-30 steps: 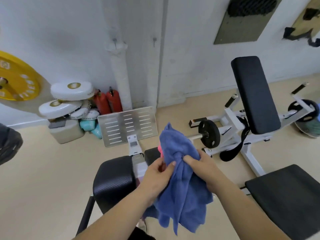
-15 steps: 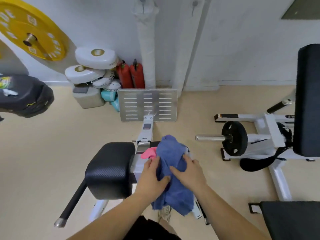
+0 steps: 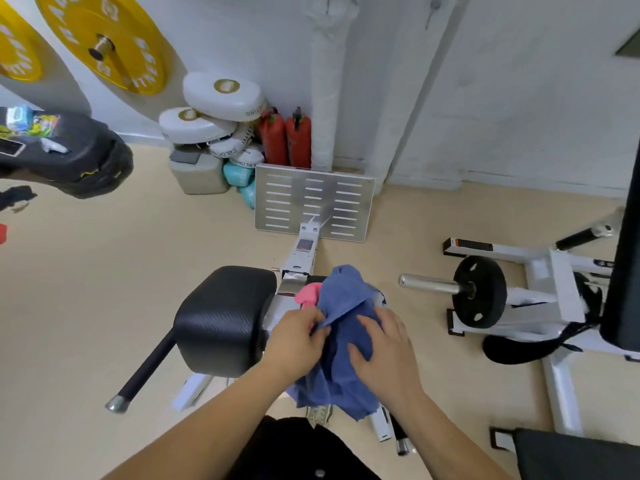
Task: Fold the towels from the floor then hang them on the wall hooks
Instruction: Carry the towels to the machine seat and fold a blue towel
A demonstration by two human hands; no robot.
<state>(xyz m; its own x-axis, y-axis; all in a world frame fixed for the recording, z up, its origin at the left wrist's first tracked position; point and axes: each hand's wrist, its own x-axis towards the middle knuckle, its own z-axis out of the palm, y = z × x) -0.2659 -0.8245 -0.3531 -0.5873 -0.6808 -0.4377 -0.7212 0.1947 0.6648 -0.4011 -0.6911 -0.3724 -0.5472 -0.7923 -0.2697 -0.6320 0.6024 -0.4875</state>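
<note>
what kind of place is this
Probably a gym: yellow weight plates by the wall, a black plate on a machine's bar, and a padded seat.

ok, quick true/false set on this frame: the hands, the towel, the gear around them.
1. The left hand and the right hand are both on the blue towel. True.
2. The blue towel hangs on a wall hook. False: it is bunched under the hands, low over the white machine frame.
3. A pink cloth shows at the towel's left edge. True.
4. The weight plates on the wall are black. False: the wall plates are yellow; the black plate sits on a bar near the floor.
5. Two red extinguishers stand by the wall. True.
</note>
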